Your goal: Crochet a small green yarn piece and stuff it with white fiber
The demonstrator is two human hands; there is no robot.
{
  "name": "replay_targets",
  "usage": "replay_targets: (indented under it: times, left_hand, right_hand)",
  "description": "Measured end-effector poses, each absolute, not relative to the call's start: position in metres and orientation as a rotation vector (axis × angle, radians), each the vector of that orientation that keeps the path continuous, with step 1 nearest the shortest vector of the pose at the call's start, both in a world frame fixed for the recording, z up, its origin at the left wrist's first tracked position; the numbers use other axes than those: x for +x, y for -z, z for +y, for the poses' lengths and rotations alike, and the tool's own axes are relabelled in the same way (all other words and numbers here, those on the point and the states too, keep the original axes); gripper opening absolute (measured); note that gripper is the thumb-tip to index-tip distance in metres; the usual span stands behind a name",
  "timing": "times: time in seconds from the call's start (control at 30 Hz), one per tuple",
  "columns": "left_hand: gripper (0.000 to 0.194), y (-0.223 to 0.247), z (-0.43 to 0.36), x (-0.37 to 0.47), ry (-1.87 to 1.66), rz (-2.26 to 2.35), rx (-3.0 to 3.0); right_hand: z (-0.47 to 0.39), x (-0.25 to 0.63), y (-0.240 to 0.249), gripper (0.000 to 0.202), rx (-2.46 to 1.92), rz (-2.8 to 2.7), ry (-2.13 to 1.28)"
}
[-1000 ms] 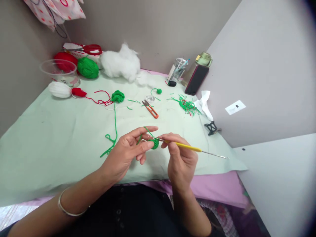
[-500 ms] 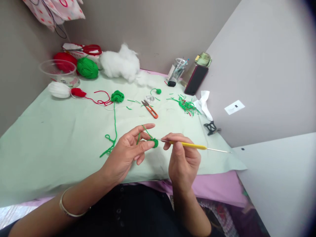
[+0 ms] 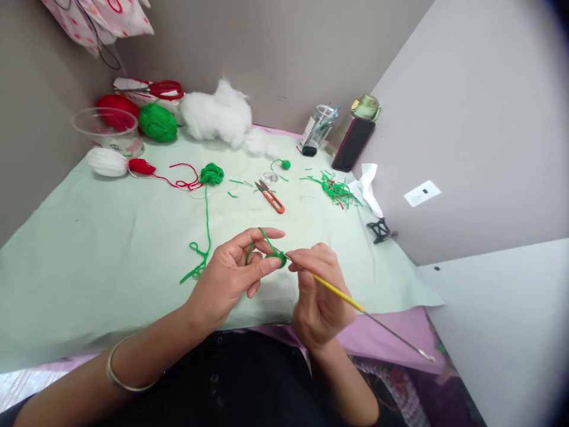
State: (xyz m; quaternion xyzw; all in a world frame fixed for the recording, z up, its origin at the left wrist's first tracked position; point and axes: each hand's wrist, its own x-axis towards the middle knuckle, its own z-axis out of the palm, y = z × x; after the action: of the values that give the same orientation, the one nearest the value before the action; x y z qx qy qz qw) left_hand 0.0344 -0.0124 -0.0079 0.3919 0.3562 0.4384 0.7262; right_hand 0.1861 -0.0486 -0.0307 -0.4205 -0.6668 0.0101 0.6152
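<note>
Between the thumb and fingers of my left hand (image 3: 235, 267) is a small green crochet piece (image 3: 281, 259). Green yarn loops over my raised left index finger and runs down to the piece. My right hand (image 3: 322, 296) grips a crochet hook (image 3: 340, 293) by its yellow handle, its bare metal end slanting down to the right. The hook's working tip meets the green piece, but the exact stitch is too small to make out. A loose green yarn strand (image 3: 207, 222) lies left of my left hand and leads back to a small green yarn bundle (image 3: 212, 174).
Orange thread snips (image 3: 272, 198) lie beyond my hands, near a tiny green ball (image 3: 285, 164). Yarn scraps (image 3: 338, 191) are heaped at right by a black stand (image 3: 381, 230). White stuffing (image 3: 217, 112), a plastic tub (image 3: 106, 133), a pen jar (image 3: 319, 127) and a phone (image 3: 354, 144) line the back.
My right hand has turned and shifted slightly left and down, so the hook's outer end now points more steeply downward. The left hand and green piece have moved slightly right.
</note>
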Motion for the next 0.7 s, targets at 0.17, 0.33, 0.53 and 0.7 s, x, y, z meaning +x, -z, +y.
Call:
replay_targets:
  times: [0.17, 0.33, 0.53, 0.7]
  left_hand:
    - [0.043, 0.000, -0.011, 0.036, -0.938, 0.745, 0.720]
    - [0.070, -0.005, -0.010, 0.035, -0.883, 0.717, 0.671]
    - [0.082, 0.004, -0.009, 0.030, -0.885, 0.726, 0.804]
    - [0.080, 0.009, -0.008, 0.027, -0.885, 0.766, 0.913]
  right_hand:
    - [-0.048, 0.182, 0.040, 0.023, -0.995, -1.501, 0.142]
    - [-0.047, 0.180, 0.043, 0.023, -0.967, -1.469, 0.095]
    - [-0.044, 0.186, 0.032, 0.021, -0.886, -1.304, -0.446]
    - [-0.042, 0.192, 0.029, 0.019, -0.860, -1.272, -0.671]
